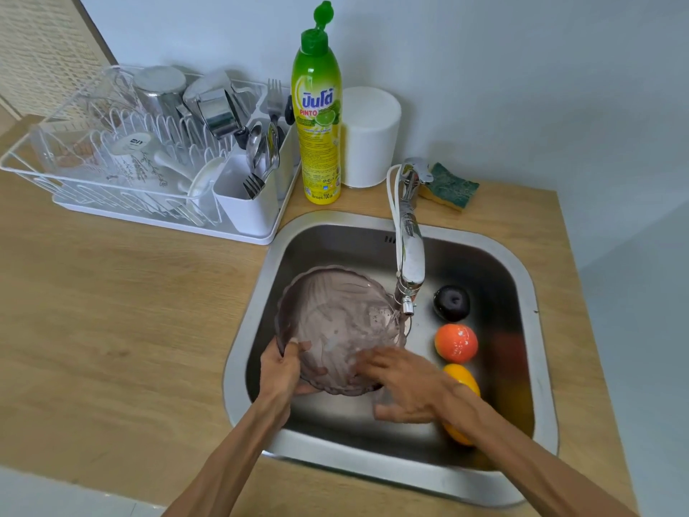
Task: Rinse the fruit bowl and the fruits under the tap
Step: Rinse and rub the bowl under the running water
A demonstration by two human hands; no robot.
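A smoky translucent fruit bowl (pixel 335 319) with a scalloped rim is tilted inside the steel sink (pixel 529 292), its far edge under the tap (pixel 410 255). My left hand (pixel 283 367) grips the bowl's near left rim, thumb inside. My right hand (pixel 406 382) lies flat with spread fingers on the bowl's inner surface at its near right edge. On the sink floor to the right lie a dark plum (pixel 451 303), an orange-red fruit (pixel 455 342) and a yellow-orange fruit (pixel 462 378) partly hidden by my right wrist.
A green and yellow dish soap bottle (pixel 317 125), a white canister (pixel 369 136) and a green sponge (pixel 449 184) stand behind the sink. A white dish rack (pixel 156 158) with cups and cutlery sits on the wooden counter (pixel 112 311) at the left.
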